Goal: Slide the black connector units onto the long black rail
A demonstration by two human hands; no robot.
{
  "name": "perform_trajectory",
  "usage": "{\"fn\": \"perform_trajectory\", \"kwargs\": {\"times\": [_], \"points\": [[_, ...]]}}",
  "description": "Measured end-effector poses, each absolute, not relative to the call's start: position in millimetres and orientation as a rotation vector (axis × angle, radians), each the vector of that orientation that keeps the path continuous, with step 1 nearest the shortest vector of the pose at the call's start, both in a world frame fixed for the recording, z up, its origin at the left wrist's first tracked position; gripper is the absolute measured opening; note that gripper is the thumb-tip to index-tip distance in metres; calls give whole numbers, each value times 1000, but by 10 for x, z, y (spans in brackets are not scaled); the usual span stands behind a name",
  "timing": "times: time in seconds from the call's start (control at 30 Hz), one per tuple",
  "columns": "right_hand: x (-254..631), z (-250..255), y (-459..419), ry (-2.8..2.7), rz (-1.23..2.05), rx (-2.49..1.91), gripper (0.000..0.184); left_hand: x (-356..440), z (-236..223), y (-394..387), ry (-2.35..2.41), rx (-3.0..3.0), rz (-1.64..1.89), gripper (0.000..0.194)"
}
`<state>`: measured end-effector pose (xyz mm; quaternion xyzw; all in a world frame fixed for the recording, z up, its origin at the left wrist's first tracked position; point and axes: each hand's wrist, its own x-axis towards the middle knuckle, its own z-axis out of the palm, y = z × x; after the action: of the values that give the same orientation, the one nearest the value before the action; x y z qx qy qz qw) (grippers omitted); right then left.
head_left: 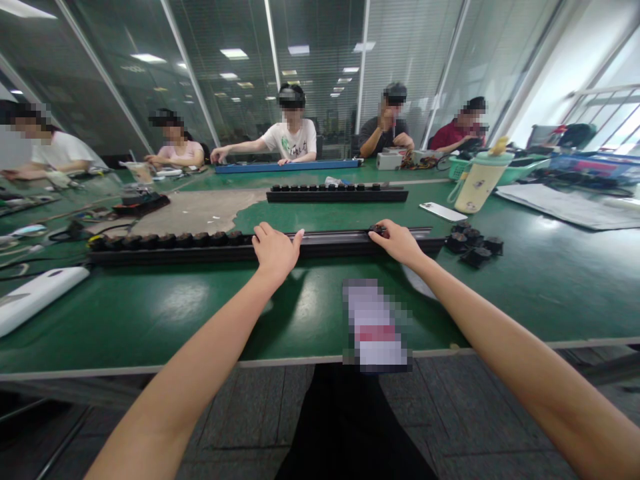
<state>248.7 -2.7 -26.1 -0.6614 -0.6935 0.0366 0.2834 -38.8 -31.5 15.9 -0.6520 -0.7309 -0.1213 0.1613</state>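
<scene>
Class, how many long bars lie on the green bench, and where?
3: a black bar under the left hand and right hand, a second black bar beyond it, a blue bar farthest, by a co-worker. Others may be hidden.

Black knobbed rail — matte, green tabletop — glossy, blue bar, cream flask, yellow topper

No legible text anywhere. Dark script across the chest of a co-worker's white T-shirt, too small to read. Cream plastic tumbler carries a printed pattern, no readable words. Pale printed item at the green bench's front edge is pixelated; its red-banded marking cannot be read.
</scene>
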Motion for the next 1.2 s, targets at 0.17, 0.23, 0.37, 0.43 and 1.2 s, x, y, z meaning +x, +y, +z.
{"fn": "perform_trajectory", "kwargs": {"times": [0.17, 0.23, 0.37, 0.43, 1.2], "points": [[2494, -245, -38, -1862, 108, -1769, 45, -379, 171, -322, -2089, -1859, -337, 88], [2494, -245, -40, -1860, 105, -1770, 44, -377, 171, -324, -2093, -1855, -335, 87], [2488, -253, -45, -1848, 63, -1780, 41, -382, 160, -314, -2094, -1853, -349, 86], [2485, -258, -45, -1841, 49, -1785, 41, -386, 156, -310, -2090, -1852, -357, 86], [2530, -268, -8, -1884, 34, -1740, 42, -376, 172, -333, -2094, -1858, -349, 86]]}}
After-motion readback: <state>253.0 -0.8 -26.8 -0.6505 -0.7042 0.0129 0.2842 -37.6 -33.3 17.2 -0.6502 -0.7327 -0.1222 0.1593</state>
